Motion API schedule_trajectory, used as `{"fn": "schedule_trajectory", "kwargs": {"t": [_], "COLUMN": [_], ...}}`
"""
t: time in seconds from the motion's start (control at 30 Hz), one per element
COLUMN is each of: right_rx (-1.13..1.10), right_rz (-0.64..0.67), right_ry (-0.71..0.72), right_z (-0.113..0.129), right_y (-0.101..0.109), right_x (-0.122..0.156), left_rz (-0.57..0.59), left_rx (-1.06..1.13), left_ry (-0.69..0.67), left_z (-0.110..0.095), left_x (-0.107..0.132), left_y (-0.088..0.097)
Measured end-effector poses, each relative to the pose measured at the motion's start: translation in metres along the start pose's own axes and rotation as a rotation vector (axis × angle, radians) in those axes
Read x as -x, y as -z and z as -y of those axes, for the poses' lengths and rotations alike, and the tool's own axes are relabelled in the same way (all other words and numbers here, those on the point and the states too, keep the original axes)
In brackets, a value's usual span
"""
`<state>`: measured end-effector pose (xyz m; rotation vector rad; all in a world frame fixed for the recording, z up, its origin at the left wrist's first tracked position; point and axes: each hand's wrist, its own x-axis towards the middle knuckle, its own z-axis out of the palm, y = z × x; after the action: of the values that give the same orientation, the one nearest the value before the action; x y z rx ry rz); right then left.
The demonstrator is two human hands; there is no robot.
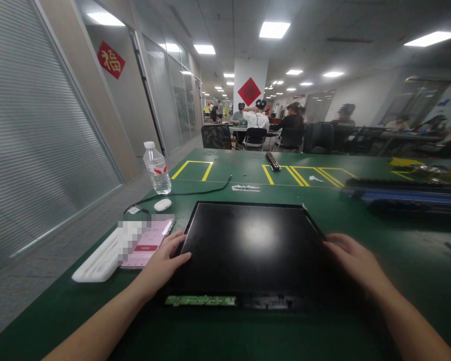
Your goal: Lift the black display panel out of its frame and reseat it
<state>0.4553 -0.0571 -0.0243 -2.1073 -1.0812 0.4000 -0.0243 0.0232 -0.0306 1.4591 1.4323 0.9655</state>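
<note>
A flat black screen panel [253, 240] lies on the green table [398, 240] in front of me, with a green circuit strip [200, 301] along its near edge. My left hand [164, 260] rests on the panel's left edge, fingers stretched out and slightly apart. My right hand [355, 258] lies on the panel's right edge, fingers extended flat along it. Neither hand wraps round anything.
Left of the panel lie a phone [148, 242], a white keyboard-like slab [97, 260], a white earbud case [163, 204], a water bottle [157, 168] and a black cable [195, 192]. Dark trays [409, 196] stand at the right. Several people sit at desks behind.
</note>
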Motion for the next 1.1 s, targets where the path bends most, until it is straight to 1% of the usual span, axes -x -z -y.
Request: {"fn": "schedule_trajectory", "kwargs": {"t": [0.1,0.2,0.33,0.4,0.47,0.6,0.7,0.83,1.0,1.1], "right_rx": [0.003,0.001,0.008,0.015,0.016,0.011,0.01,0.015,-0.006,-0.017], "right_rz": [0.0,0.014,0.033,0.03,0.028,0.037,0.039,0.029,0.023,0.014], "right_ry": [0.008,-0.018,-0.05,-0.041,-0.031,-0.059,-0.065,-0.063,-0.051,-0.034], "right_z": [0.001,0.005,0.011,0.013,0.013,0.015,0.016,0.015,0.012,0.011], "right_y": [0.001,0.002,0.004,0.005,0.005,0.005,0.006,0.005,0.004,0.004], "right_x": [0.0,0.002,0.006,0.006,0.006,0.006,0.006,0.006,0.006,0.006], "left_rz": [0.007,0.022,0.034,0.055,0.108,0.268,0.368,0.454,0.5,0.507], "left_rx": [-0.014,-0.036,-0.086,-0.166,-0.291,-0.554,-0.662,-0.731,-0.769,-0.769], "left_ry": [0.008,0.008,-0.066,-0.125,-0.194,-0.347,-0.418,-0.407,-0.367,-0.354], "left_z": [-0.004,-0.006,-0.006,-0.008,-0.011,-0.016,-0.017,-0.02,-0.032,-0.036], "left_x": [0.001,0.001,0.004,0.005,0.008,0.011,0.011,0.01,0.011,0.011], "left_y": [0.0,0.0,0.001,0.002,0.007,0.021,0.032,0.04,0.043,0.043]}}
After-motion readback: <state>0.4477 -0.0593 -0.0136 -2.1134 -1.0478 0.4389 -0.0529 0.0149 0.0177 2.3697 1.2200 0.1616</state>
